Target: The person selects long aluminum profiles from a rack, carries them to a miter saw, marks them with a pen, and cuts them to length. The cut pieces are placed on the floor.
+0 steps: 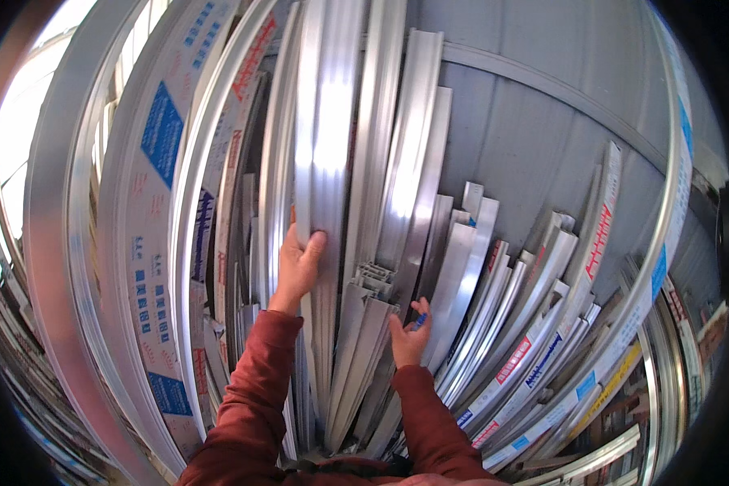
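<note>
Looking down from my head camera, I have my left hand [300,263] near the middle of the frame, closed on the left edge of a tall silver aluminium profile [332,154], with the thumb in front and most of the fingers out of sight behind the metal. That profile stands upright just left of centre and runs up out of the top of the frame. My right hand [411,340] is lower, right of centre, with its fingers curled and the thumb apart from the raised forefinger; a small blue object [421,320] shows at the fingers, and I cannot tell whether I am gripping it. Just beside that hand, on its left, the stepped ends of a short profile bundle [373,279] show their grooved sections; I cannot tell whether my thumb touches them. My dark red sleeves [255,385] come in from the lower edge. More profiles crowd both sides: a broad film-wrapped profile [134,211] with blue patches bends through the left of the frame, shorter silver lengths lean at centre right, and a long wrapped profile [664,259] curves down the right. Behind them, a grey panel wall [535,146] fills the upper right, crossed by a rail [543,77].
</note>
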Demonstrator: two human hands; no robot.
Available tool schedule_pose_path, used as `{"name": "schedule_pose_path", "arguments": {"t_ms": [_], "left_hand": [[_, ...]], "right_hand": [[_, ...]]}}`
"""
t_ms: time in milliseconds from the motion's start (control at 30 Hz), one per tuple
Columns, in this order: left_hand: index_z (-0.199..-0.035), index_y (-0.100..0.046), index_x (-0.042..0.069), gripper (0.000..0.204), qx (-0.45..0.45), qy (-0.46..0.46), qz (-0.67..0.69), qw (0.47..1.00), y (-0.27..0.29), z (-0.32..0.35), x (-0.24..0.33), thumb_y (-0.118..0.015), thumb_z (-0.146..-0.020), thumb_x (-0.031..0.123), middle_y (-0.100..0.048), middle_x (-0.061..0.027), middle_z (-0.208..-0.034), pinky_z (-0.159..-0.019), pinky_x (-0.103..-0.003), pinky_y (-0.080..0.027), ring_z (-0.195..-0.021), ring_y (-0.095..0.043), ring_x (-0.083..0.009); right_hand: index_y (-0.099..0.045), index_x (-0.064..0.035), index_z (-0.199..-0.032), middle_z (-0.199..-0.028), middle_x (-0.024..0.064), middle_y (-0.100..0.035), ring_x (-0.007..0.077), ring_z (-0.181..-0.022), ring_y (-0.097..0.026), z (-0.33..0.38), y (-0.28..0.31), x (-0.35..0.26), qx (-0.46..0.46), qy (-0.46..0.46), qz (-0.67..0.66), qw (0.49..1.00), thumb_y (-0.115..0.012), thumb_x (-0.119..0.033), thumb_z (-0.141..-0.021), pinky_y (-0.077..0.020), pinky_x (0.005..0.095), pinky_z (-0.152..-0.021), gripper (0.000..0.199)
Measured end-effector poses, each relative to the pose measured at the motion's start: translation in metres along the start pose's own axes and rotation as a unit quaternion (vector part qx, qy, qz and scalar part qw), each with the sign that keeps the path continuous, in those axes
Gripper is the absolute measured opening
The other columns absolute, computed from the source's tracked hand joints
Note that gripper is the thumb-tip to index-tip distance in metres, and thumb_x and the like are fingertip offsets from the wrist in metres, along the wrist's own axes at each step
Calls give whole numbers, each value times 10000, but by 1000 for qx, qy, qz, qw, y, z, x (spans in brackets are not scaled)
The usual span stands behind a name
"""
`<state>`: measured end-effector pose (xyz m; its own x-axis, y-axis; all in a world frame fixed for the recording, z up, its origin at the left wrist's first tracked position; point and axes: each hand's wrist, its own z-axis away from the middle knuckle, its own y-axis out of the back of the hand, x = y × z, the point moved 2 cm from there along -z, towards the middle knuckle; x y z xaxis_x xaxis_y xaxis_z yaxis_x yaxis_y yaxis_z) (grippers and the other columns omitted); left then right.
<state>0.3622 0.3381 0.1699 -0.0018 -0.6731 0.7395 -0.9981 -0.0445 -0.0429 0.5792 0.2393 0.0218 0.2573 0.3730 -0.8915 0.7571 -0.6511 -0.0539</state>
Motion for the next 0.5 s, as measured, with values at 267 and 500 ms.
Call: {"name": "schedule_pose_path", "arguments": {"t_ms": [267,500], "left_hand": [[-993,-579,-35,377,1,18,-30,999,-31,5,53,-673,-885,314,-612,-53,-726,-567,-283,-444,-656,-545,-93],[-1024,-590,22,610,-158,53,255,953,-3,-15,42,-543,-871,611,-590,-33,-810,-572,-274,-468,-664,-544,-122]], "right_hand": [[-438,-19,-1375,-1301,114,-557,191,-1078,-549,47,-43,-16,-292,26,7,956,-822,-256,-742,-447,290,-885,778],[-656,-41,-1054,-857,152,-679,333,-805,-670,69,-59,-63,-376,-54,122,917,-752,-404,-789,-524,390,-711,459]]}}
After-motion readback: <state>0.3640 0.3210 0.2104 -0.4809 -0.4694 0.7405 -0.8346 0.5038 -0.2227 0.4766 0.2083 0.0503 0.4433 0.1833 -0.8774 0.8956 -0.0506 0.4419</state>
